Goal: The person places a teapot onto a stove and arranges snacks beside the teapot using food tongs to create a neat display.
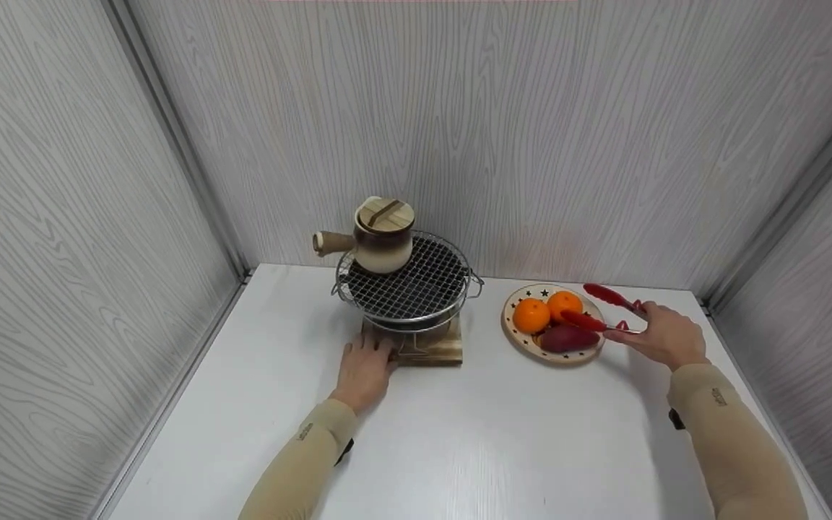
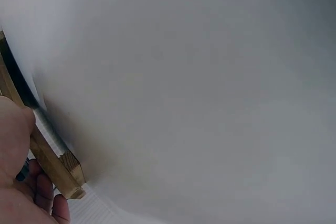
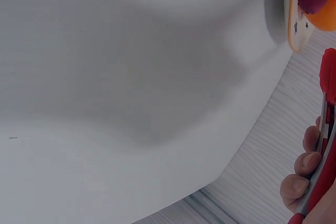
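In the head view my left hand [image 1: 365, 372] holds the front left corner of the wooden base [image 1: 441, 350] under the round wire grill [image 1: 416, 285]; the left wrist view has its thumb and fingers around the wooden edge [image 2: 50, 166]. My right hand [image 1: 669, 336] grips red-tipped tongs [image 1: 589, 321], their arms spread apart, over the right side of a star-patterned plate [image 1: 521, 342]. On that plate lie two oranges [image 1: 531, 316] and a dark red, elongated item [image 1: 568, 339]. In the right wrist view, fingers [image 3: 310, 163] curl around the tongs' handle.
A brown and cream pot [image 1: 383, 249] with a wooden lid stands on the grill's back left, its handle [image 1: 333, 243] pointing left. Grey wood-grain walls [image 1: 488, 137] enclose the white table [image 1: 488, 440] at the back and both sides.
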A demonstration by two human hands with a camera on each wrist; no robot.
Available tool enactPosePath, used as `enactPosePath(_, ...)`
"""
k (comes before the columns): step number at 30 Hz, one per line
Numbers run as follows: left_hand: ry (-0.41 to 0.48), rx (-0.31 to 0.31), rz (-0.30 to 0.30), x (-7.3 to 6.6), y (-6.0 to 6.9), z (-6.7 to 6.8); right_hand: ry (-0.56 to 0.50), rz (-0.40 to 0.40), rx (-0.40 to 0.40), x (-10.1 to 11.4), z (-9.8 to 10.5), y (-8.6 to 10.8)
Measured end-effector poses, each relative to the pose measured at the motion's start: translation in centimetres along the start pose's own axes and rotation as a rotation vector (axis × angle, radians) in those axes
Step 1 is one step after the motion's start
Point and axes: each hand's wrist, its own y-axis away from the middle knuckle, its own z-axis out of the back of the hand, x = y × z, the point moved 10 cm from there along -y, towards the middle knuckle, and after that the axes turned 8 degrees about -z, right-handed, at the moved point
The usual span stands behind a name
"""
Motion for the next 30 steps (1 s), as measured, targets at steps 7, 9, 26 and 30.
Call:
enactPosePath(7, -0.026, 0.002, -0.007, 0.0, -0.4, 0.0, -0.002, -0.005, 0.004, 0.3, -0.3, -0.1)
enactPosePath(9, -0.025, 0.011, -0.008, 0.1, -0.5, 0.0, -0.003, -0.005, 0.002, 0.5, -0.3, -0.2)
enactPosePath(26, -0.036, 0.016, -0.031, -0.4, -0.6, 0.6, 0.012, -0.018, -0.007, 1.2, -0.2, -1.0)
enactPosePath(30, -0.032, 0.023, -0.030, -0.4, -0.6, 0.6, 0.013, -0.009, -0.014, 1.3, -0.3, -1.0)
